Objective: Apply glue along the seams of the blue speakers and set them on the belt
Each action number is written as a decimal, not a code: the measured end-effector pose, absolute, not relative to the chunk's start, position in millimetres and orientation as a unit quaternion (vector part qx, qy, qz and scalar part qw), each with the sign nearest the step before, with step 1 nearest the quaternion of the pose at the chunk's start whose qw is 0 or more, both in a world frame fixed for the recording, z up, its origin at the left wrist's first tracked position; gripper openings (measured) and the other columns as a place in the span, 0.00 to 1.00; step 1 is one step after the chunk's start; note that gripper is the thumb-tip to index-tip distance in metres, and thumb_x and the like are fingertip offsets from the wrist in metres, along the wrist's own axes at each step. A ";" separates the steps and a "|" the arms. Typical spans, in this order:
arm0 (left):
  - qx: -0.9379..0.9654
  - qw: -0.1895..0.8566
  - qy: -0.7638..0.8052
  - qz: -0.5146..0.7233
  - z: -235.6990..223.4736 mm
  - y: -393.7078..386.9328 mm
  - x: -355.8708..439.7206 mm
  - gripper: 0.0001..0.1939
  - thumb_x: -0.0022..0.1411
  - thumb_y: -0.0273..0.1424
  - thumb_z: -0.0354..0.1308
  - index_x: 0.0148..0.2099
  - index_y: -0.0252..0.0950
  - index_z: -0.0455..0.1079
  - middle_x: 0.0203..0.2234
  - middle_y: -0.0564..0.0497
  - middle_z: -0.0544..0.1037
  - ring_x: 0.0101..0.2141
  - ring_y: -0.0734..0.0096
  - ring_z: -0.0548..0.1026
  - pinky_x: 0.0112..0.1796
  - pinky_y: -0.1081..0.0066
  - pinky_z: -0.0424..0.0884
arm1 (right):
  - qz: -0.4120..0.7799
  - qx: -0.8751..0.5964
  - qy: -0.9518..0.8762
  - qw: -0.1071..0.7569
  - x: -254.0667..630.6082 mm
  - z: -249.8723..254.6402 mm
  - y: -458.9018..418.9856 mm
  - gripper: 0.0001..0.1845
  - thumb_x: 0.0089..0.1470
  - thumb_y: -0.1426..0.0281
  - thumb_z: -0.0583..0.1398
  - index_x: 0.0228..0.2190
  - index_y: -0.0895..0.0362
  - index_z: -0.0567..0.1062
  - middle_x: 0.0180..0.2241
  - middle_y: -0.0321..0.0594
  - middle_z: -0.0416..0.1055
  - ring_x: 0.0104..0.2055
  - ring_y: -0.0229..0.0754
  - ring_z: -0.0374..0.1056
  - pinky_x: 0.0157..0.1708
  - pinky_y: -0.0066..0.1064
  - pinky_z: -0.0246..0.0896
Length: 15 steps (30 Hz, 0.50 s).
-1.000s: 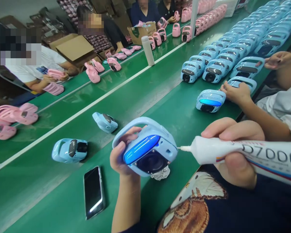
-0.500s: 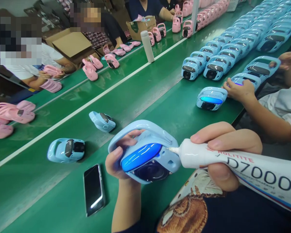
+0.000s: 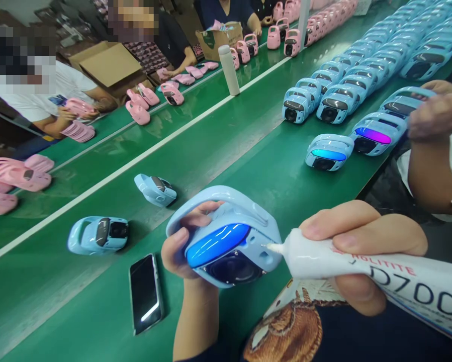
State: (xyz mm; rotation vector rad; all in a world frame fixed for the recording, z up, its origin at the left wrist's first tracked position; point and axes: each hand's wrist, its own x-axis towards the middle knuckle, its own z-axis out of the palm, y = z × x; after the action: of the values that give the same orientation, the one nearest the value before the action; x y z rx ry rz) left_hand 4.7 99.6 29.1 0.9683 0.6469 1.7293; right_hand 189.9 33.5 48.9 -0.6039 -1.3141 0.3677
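My left hand (image 3: 184, 246) is closed on a light blue speaker (image 3: 265, 251) with a carry handle, held tilted above the green table. Its curved panel (image 3: 218, 245) glows blue above a dark round speaker cone (image 3: 235, 269). Between the fingers of my right hand (image 3: 361, 246) is a white glue tube (image 3: 316, 256) printed D7000. The tube's thin nozzle (image 3: 274, 248) points left at the speaker's front corner, close to a small hole. Whether the tip touches the surface I cannot tell.
A phone (image 3: 146, 294) lies left of my left arm. Two blue speakers (image 3: 99, 234) rest farther left. At right, a co-worker's hand (image 3: 435, 113) is beside lit speakers (image 3: 372, 136) and long blue rows. Across the belt, people handle pink casings (image 3: 80, 108); a white bottle (image 3: 229, 70) stands mid-table.
My right hand and the glue tube have shifted right and slightly down along the speaker's front. The co-worker's hand has left a lit speaker. The loose speakers moved slightly left in view.
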 end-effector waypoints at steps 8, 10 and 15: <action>0.334 0.588 0.336 0.656 38.4 99.1 4.2 0.13 0.51 0.40 0.55 0.23 0.41 0.74 0.26 0.49 0.76 0.28 0.61 0.74 0.31 0.59 0.74 | 0.166 -0.340 -0.476 0.794 175.9 49.9 15.8 0.07 0.55 0.63 0.64 0.38 0.48 0.78 0.23 0.36 0.70 0.22 0.42 0.66 0.13 0.34 0.70; 0.342 0.586 0.338 0.652 40.8 99.5 4.3 0.12 0.52 0.40 0.55 0.23 0.43 0.75 0.26 0.49 0.76 0.27 0.61 0.73 0.30 0.59 0.74 | 0.171 -0.348 -0.493 0.779 179.3 47.6 12.7 0.09 0.56 0.63 0.62 0.40 0.46 0.78 0.25 0.37 0.73 0.21 0.43 0.65 0.15 0.36 0.71; 0.332 0.575 0.343 0.665 43.6 99.9 5.2 0.10 0.50 0.40 0.60 0.22 0.43 0.75 0.23 0.50 0.75 0.29 0.61 0.74 0.32 0.59 0.75 | 0.181 -0.299 -0.587 0.731 193.8 37.9 11.6 0.14 0.58 0.66 0.59 0.46 0.50 0.77 0.30 0.39 0.76 0.21 0.43 0.67 0.21 0.36 0.76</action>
State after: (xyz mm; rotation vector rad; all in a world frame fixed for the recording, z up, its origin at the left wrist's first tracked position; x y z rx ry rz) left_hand 5.2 99.9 43.6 0.7778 0.8028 1.5565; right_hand 193.8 11.6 37.9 -0.6573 -1.2920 0.3984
